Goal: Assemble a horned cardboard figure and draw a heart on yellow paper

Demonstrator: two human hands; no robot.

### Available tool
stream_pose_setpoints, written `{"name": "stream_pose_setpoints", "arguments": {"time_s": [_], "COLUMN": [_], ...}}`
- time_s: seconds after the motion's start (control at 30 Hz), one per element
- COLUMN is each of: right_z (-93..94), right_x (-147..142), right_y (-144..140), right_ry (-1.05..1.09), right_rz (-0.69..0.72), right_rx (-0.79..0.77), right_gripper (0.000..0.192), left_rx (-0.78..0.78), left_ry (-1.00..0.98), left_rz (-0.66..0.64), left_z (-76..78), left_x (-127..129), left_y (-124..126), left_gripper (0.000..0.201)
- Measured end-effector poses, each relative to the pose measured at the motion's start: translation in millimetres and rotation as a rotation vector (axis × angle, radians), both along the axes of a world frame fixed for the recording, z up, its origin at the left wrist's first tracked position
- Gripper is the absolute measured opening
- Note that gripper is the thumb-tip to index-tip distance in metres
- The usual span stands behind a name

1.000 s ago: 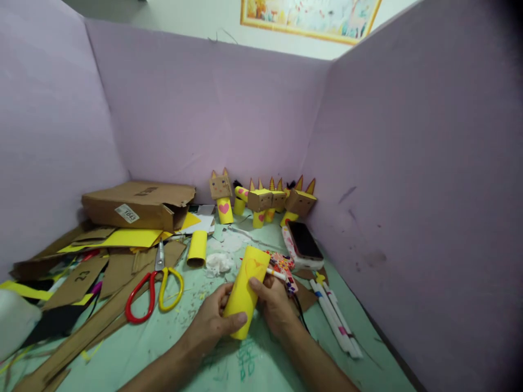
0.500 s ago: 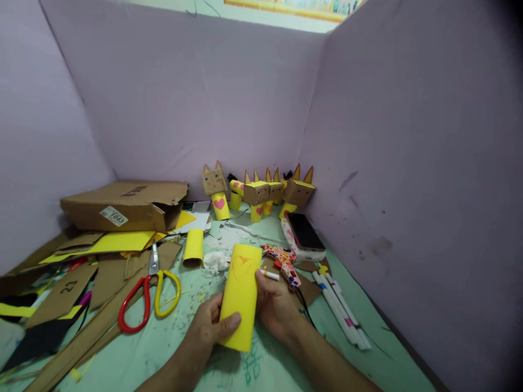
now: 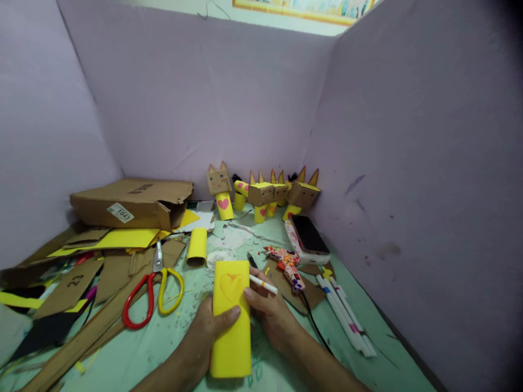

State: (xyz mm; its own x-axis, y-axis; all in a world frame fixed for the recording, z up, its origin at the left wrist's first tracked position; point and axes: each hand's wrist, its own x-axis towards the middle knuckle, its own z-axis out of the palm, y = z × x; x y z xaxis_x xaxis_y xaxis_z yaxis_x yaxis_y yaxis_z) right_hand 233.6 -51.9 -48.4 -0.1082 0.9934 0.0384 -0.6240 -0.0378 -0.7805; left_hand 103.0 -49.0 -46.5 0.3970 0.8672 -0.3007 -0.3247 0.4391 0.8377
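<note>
The yellow paper tube (image 3: 231,318) lies on the worktop (image 3: 134,348), left hand (image 3: 204,337) clasped round its side; right hand (image 3: 267,313) pinches a marker (image 3: 262,284) beside it; likely light and crushable, best held gently mid-length.

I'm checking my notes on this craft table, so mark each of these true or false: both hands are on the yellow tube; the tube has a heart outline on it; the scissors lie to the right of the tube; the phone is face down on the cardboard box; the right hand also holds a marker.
1. Both hands are on the yellow tube: true; left hand, right hand.
2. It bears a heart outline: true.
3. The scissors lie to its right: false, to its left.
4. The phone lies on the cardboard box: false, by the right wall.
5. The right hand holds a marker: true.
</note>
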Motion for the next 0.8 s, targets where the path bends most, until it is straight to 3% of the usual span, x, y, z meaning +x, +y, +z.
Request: {"name": "stream_pose_setpoints", "arguments": {"time_s": [0.17,0.5,0.6,0.7,0.8], "right_z": [-0.6,-6.9,-2.6,5.6,19.4], "right_x": [1,5,8,18,29], "right_y": [2,3,6,8,5], "right_ry": [-0.094,-0.171,-0.199,-0.254,-0.173], "right_rz": [-0.068,-0.156,-0.21,-0.37,-0.41], "right_rx": [-0.042,-0.087,-0.103,-0.168,-0.226], "right_gripper": [0.039,0.031,0.036,0.04,0.04], "left_rx": [0.008,0.004,-0.008,-0.02,-0.026], "left_ry": [0.053,0.092,0.112,0.085,0.041], "left_rz": [-0.014,-0.02,0.012,0.065,0.064], "left_z": [-2.6,7.5,6.5,5.9,3.7], "left_x": [-1,2,2,0,-4], "left_y": [0,-4,-2,2,6], "left_gripper": [0.052,0.051,0.049,0.045,0.038]}}
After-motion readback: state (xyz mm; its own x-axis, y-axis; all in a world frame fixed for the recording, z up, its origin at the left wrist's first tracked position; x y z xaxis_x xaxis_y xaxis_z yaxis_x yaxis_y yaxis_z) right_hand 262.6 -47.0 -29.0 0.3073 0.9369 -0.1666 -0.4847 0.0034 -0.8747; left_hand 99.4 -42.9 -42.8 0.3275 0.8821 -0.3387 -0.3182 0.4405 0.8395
